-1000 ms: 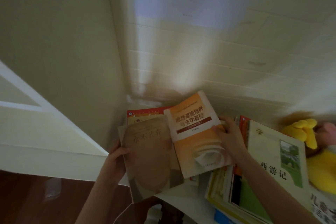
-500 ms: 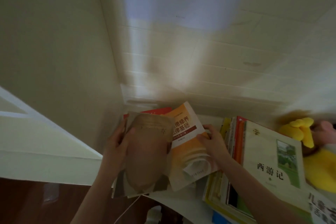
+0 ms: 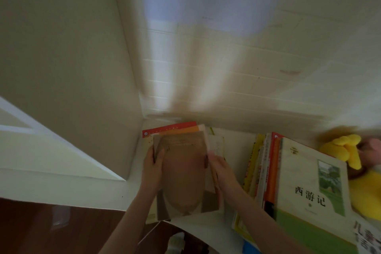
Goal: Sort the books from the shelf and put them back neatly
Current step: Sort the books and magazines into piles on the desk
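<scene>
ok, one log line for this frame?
stage: aligning | left hand: grips brown book, left edge | right hand: holds right edge | red-topped book: underneath | second pile: right

This is looking like a room in a home, likely a child's. A yellow plush toy (image 3: 346, 148) is lying at the right end of the white shelf (image 3: 237, 146). A pile of paperbacks (image 3: 272, 171) topped by a 西游记 volume (image 3: 305, 171) is sitting on the shelf beside the toy. A cream panelled wall (image 3: 226, 80) is rising behind the shelf, and dark wooden flooring (image 3: 51, 229) is showing below its front edge.
</scene>
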`<state>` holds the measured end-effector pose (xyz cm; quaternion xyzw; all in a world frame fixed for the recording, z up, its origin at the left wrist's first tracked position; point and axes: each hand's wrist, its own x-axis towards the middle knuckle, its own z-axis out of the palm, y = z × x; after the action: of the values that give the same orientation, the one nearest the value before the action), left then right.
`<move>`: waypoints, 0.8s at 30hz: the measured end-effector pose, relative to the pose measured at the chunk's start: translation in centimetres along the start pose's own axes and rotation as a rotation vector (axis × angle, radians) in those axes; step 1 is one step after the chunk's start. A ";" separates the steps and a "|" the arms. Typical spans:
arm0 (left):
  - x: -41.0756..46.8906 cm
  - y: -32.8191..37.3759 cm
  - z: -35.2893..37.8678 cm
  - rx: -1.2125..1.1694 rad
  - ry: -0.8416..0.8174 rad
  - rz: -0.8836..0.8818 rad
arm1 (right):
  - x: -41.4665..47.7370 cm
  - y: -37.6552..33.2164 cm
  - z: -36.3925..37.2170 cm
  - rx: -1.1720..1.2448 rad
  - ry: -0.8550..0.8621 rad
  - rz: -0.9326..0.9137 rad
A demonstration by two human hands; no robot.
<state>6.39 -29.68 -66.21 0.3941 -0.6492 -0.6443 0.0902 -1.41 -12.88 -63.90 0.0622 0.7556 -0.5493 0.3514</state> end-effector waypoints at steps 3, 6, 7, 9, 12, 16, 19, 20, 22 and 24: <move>-0.6 -0.2 0.8 0.175 0.046 0.074 | 0.1 0.5 0.3 -0.069 0.028 -0.061; -1.0 -1.6 0.0 0.327 0.151 0.105 | 0.0 0.6 0.7 -0.074 0.054 -0.103; -1.2 -2.1 -0.5 0.307 0.156 0.056 | 0.0 0.6 0.8 -0.074 0.063 -0.120; -1.2 -2.7 -1.0 0.202 0.118 -0.096 | 0.3 1.0 0.8 -0.097 0.073 -0.150; -1.0 -2.1 -1.6 0.084 0.119 -0.182 | 0.5 1.4 1.2 -0.197 0.103 -0.141; 0.2 -1.8 -1.5 0.006 0.094 -0.231 | 0.4 1.8 2.7 -0.436 0.151 -0.144; 0.6 -2.7 -1.7 -0.030 0.106 -0.223 | -0.2 1.6 3.8 -0.525 0.147 -0.158; 0.7 -2.8 -2.0 -0.056 0.103 -0.236 | -0.2 1.6 4.0 -0.583 0.142 -0.147; 1.0 -2.8 -2.5 -0.093 0.070 -0.244 | -0.4 1.7 4.1 -0.653 0.164 -0.128; 1.0 -2.3 -2.5 -0.090 0.031 -0.231 | -0.3 2.0 4.1 -0.594 0.180 -0.124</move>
<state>8.23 -31.92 -68.32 0.4718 -0.5685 -0.6726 0.0431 1.68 -15.57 -65.93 -0.0411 0.9134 -0.3173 0.2516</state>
